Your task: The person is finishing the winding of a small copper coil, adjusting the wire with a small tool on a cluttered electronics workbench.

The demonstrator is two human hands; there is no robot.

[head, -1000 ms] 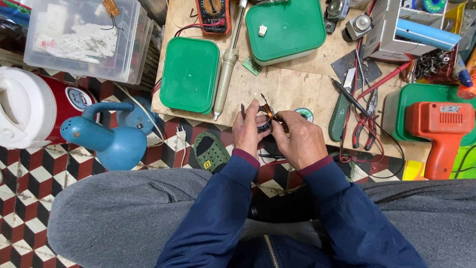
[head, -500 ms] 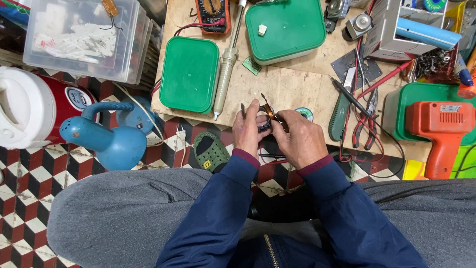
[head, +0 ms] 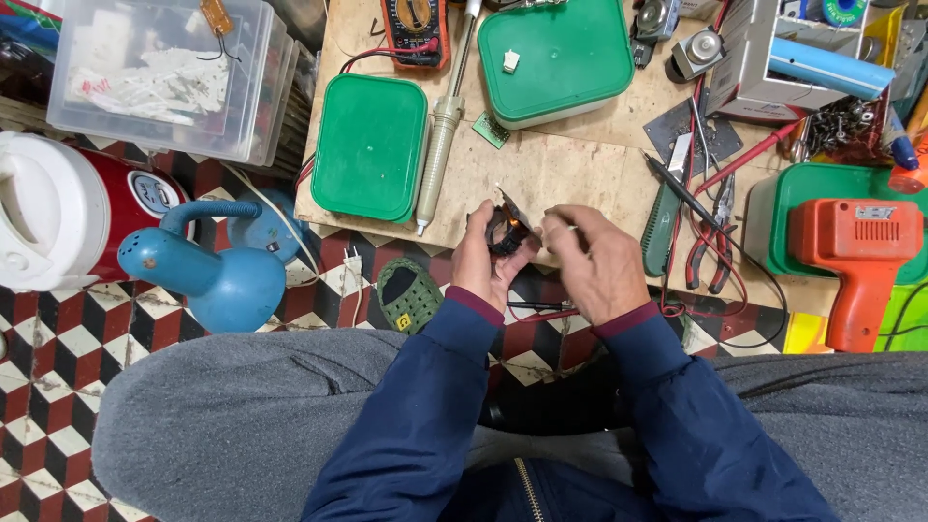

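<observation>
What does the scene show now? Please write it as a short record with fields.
left hand: left hand holds a small dark part with an orange glow
right hand: right hand beside the part, fingers curled; touching it or not cannot be told
surface: wooden board
on board: two green boxes, soldering iron, multimeter, pliers
right side: orange drill
floor: blue lamp, checkered tiles

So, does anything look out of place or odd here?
One thing: a green clog-type shoe lies alone on the checkered floor beside the low wooden board, among wires. The left hand holds a small dark part; the right hand is close beside it.
</observation>
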